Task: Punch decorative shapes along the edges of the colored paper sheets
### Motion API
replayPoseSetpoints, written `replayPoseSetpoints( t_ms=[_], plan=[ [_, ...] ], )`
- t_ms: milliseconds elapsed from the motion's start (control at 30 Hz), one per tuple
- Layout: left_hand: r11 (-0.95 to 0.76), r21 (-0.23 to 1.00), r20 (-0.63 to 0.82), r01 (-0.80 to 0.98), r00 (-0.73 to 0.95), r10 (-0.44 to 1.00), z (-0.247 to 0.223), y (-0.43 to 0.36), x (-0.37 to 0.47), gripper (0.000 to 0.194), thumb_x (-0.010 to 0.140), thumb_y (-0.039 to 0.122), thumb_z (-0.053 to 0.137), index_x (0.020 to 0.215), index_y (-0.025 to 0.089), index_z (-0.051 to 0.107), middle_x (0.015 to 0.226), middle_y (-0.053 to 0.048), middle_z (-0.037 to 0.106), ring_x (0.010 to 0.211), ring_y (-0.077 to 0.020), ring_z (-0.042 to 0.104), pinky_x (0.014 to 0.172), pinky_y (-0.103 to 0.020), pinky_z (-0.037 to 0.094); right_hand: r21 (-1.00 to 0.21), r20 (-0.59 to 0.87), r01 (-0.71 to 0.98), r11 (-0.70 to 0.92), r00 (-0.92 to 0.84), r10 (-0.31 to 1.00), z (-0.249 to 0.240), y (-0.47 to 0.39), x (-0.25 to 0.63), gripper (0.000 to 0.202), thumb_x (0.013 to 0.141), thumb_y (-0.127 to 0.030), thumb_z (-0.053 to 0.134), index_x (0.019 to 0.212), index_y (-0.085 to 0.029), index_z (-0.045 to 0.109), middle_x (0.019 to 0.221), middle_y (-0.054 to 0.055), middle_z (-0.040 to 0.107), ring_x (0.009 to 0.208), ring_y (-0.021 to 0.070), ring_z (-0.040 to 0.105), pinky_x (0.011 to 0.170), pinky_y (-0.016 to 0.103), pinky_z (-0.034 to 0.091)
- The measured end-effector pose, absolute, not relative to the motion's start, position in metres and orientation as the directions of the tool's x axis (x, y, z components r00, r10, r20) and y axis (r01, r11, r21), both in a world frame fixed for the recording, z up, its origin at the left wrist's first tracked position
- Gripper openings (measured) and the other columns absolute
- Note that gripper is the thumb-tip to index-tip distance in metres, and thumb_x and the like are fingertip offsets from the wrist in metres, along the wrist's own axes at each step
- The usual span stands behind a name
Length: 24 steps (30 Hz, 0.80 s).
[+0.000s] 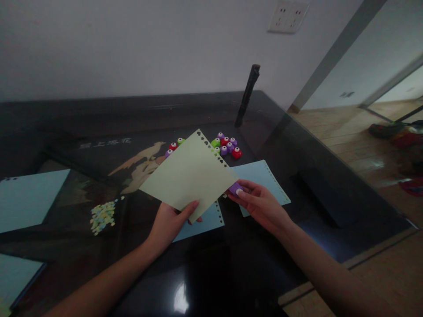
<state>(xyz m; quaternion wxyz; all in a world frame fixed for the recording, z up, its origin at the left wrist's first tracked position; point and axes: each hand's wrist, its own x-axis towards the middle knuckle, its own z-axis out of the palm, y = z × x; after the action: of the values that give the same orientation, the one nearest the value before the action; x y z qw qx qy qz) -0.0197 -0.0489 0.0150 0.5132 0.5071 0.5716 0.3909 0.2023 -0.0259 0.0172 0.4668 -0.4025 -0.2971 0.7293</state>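
My left hand [172,222] pinches the lower corner of a pale green sheet [190,174], thumb on top, holding it tilted above the table. Small hearts and stars are punched along the sheet's upper right edge. At the sheet's right corner, my right hand [259,202] grips a purple punch [235,189], its thumb on the white button. Beneath lie a blue sheet [266,178] on the right and another blue sheet [208,220] near my left hand, both with punched edges. Behind the green sheet sit several red, green and purple punches [224,143].
A pile of small paper cutouts [103,216] lies left of my hands. Light blue sheets [31,198] rest at the far left. A black upright rod [247,97] stands near the back edge, and a dark flat object [322,196] lies at right on the glossy black table [132,108].
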Motion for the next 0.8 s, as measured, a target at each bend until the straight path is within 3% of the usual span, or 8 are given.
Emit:
replayPoseSetpoints(
  t_ms=[633, 800],
  plan=[
    [0.163, 0.962, -0.180, 0.219, 0.060, 0.982, 0.0133, -0.0503, -0.0205, 0.025, 0.075, 0.037, 0.060, 0.082, 0.013, 0.058, 0.052, -0.006, 0.068, 0.045, -0.0187, 0.063, 0.046, -0.028, 0.051, -0.843, -0.294, -0.393, -0.367, -0.234, 0.927, 0.0210, -0.0280, 0.2011, 0.031, 0.064, -0.021, 0.079, 0.092, -0.021, 0.066, 0.096, 0.003, 0.070, 0.092, 0.0180, 0.066, 0.098, 0.040, 0.045],
    [0.169, 0.962, -0.184, 0.213, 0.055, 0.981, 0.0154, -0.0508, -0.0192, 0.025, 0.073, 0.037, 0.061, 0.084, 0.013, 0.058, 0.053, -0.005, 0.068, 0.046, -0.0196, 0.064, 0.046, -0.028, 0.052, -0.864, -0.304, -0.340, -0.372, -0.236, 0.923, 0.0211, -0.0286, 0.2019, 0.031, 0.067, -0.023, 0.077, 0.094, -0.021, 0.064, 0.096, 0.004, 0.070, 0.088, 0.0193, 0.067, 0.088, 0.039, 0.050]
  ],
)
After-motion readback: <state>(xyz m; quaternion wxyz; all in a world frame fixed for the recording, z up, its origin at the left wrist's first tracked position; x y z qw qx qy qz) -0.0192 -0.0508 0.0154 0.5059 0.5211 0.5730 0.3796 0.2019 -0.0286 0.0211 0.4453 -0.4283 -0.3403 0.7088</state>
